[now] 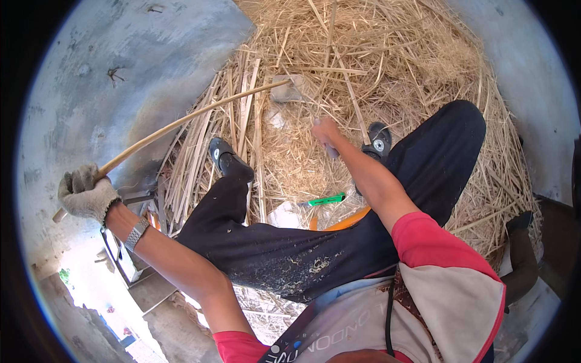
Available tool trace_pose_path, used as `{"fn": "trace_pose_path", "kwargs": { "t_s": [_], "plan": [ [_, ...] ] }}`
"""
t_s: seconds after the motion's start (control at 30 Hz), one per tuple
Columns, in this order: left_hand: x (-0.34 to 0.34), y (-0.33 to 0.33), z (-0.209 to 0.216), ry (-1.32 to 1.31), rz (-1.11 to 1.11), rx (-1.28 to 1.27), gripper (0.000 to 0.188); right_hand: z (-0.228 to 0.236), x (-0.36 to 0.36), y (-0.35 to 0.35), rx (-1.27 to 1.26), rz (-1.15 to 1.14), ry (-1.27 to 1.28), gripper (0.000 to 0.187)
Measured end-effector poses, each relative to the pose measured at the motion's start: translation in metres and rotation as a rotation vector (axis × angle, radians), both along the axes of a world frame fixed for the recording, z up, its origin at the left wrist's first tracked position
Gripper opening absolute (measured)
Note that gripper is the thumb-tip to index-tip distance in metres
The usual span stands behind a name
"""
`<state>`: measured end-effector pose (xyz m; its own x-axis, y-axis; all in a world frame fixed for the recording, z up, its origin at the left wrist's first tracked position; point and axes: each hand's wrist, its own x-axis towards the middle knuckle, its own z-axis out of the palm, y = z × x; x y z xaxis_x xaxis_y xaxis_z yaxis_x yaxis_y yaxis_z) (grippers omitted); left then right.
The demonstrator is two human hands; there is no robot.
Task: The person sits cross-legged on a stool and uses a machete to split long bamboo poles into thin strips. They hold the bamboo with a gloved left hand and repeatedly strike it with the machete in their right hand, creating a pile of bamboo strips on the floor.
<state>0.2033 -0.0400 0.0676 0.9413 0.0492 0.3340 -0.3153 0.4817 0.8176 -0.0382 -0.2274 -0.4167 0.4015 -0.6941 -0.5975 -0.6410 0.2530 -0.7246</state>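
Note:
My left hand (88, 192), in a pale work glove, is closed round the thick end of a long, slightly bent tan stick (187, 118). The stick slants up to the right, and its thin tip overlaps a grey stone block (287, 89); contact between them I cannot tell. My bare right hand (325, 131) is closed on a tool with a greyish handle (332, 151), just below and right of the block. The tool's far end is blurred. Between my legs lies a green utility knife (327, 199), beside a curved orange thing (348, 219) partly hidden by my leg.
Straw-like shavings and split strips (399, 66) cover the floor. A bluish wall (139, 66) rises at the left, another (538, 78) at the right. A dark frame (130, 257) stands below my left forearm. At the far right a dark-covered limb (523, 260) shows.

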Motion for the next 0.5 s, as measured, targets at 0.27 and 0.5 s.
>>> {"fn": "trace_pose_path", "kwargs": {
  "t_s": [0.27, 0.5],
  "plan": [
    [-0.007, 0.012, -0.006, -0.119, -0.143, 0.018, 0.036, -0.001, -0.036, -0.006, -0.349, 0.393, 0.311, 0.034],
    [-0.084, 0.010, -0.006, -0.497, -0.566, 0.049, 0.022, 0.061, -0.036, -0.068, -0.400, 0.457, 0.313, 0.051]
  ]
}}
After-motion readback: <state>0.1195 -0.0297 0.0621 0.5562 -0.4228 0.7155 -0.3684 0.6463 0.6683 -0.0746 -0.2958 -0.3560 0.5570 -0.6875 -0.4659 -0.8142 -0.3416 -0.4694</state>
